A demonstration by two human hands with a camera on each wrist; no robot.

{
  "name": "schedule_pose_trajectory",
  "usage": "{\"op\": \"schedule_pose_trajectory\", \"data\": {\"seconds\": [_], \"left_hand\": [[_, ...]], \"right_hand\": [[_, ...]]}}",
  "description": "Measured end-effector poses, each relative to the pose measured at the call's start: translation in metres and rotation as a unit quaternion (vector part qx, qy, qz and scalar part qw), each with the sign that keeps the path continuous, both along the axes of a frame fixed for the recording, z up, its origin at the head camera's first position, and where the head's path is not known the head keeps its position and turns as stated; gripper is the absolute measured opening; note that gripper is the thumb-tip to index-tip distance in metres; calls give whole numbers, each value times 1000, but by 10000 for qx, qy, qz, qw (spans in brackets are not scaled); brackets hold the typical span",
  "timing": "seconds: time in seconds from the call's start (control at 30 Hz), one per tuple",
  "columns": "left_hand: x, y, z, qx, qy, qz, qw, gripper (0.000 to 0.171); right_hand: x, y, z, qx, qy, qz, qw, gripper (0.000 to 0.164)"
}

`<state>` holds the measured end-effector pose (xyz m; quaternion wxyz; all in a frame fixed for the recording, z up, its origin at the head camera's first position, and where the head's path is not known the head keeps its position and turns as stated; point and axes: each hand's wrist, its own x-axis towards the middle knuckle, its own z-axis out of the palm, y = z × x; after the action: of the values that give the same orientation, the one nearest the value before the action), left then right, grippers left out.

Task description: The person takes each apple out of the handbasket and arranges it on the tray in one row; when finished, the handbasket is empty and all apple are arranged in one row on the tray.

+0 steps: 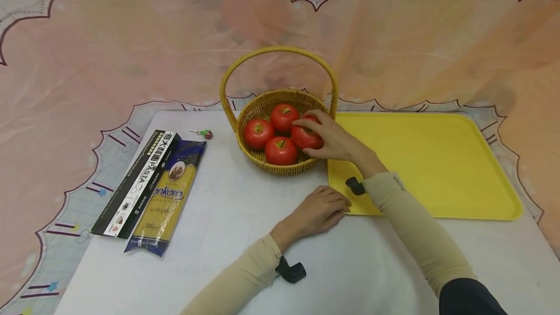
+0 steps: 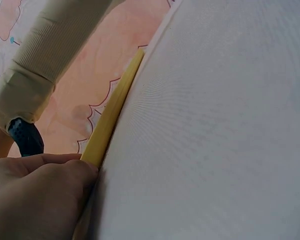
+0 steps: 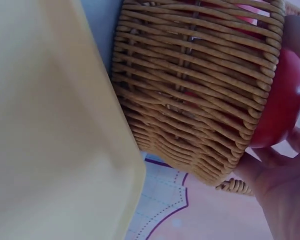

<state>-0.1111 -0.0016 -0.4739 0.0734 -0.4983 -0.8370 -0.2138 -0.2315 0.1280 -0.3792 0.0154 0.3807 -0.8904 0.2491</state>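
My right hand [image 1: 334, 137] reaches over the right rim of the woven basket [image 1: 286, 171] and grips a red tomato [image 1: 305, 137], thumb and fingers on opposite sides. In the right wrist view this tomato [image 3: 282, 107] shows above the basket's rim. Three more tomatoes [image 1: 258, 133] lie beside it in the basket. On the near left corner of the yellow tray [image 1: 428, 164], my left hand [image 1: 315, 210] pinches the edge. The left wrist view shows the fingers at the tray's rim [image 2: 110, 117].
At the left lie a black pasta box [image 1: 133, 183] and a yellow-and-blue pasta packet [image 1: 168, 193], side by side. A small lollipop [image 1: 205, 133] is behind them, left of the basket. The basket's tall handle [image 1: 280, 49] arches up at the back of the white table [image 1: 227, 193].
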Motion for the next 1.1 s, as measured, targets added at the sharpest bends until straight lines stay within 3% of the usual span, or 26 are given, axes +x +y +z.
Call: {"op": "schedule_pose_trajectory", "data": {"seconds": [0.43,0.67,1.1], "left_hand": [[1,0,-1,167,39,-15,9999,14],[0,-1,-2,169,71,1,9998,15],[1,-1,-4,164,89,6,9998,15]], "right_hand": [[8,10,-5,-961,-54,-279,9950,71],[13,16,-7,-1658,-434,-544,9837,85],[24,26,-8,-2290,-514,-615,9701,72]]}}
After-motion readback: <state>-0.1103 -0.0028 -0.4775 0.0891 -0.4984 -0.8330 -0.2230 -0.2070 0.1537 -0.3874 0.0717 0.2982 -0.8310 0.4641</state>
